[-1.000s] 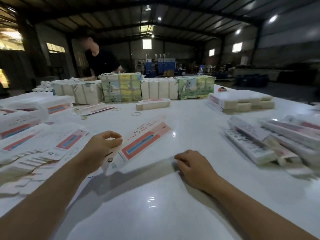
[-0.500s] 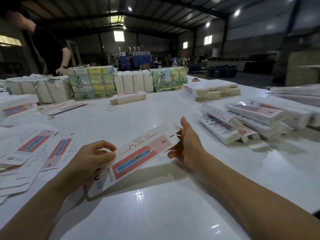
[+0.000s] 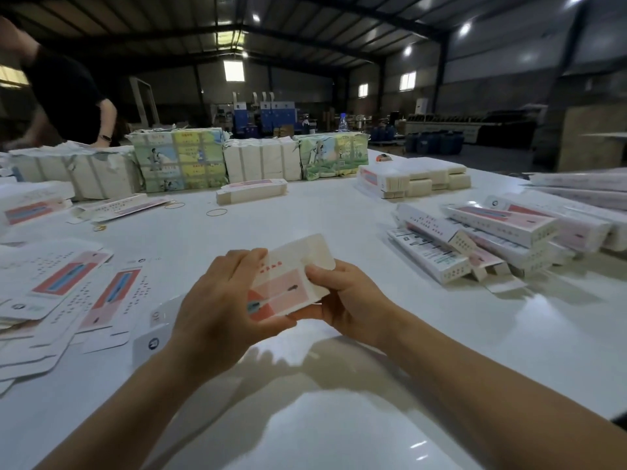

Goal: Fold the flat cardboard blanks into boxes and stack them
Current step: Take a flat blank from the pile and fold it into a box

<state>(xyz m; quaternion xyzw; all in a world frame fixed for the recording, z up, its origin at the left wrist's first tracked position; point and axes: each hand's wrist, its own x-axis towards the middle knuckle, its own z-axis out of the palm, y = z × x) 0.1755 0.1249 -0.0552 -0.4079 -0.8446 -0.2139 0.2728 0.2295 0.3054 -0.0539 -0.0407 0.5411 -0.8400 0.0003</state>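
Note:
Both hands hold one white cardboard blank (image 3: 288, 276) with a red printed panel, lifted above the white table (image 3: 339, 418) in front of me. My left hand (image 3: 217, 300) grips its near left part, fingers curled over the top. My right hand (image 3: 342, 293) pinches its right edge, thumb on the printed face. The blank's near end is hidden behind my left hand. A spread of flat blanks (image 3: 57, 293) lies at the left. Folded long boxes (image 3: 502, 239) are piled at the right.
Wrapped bundles (image 3: 179, 161) line the far edge, with a small stack of blanks (image 3: 251, 191) and a larger one (image 3: 414, 179) before them. Rubber bands (image 3: 217, 212) lie on the table. A person in a black shirt (image 3: 68, 93) stands at the far left.
The blank has been lifted off the table and turned to point away from me. My right hand came off the table and took hold of its right edge.

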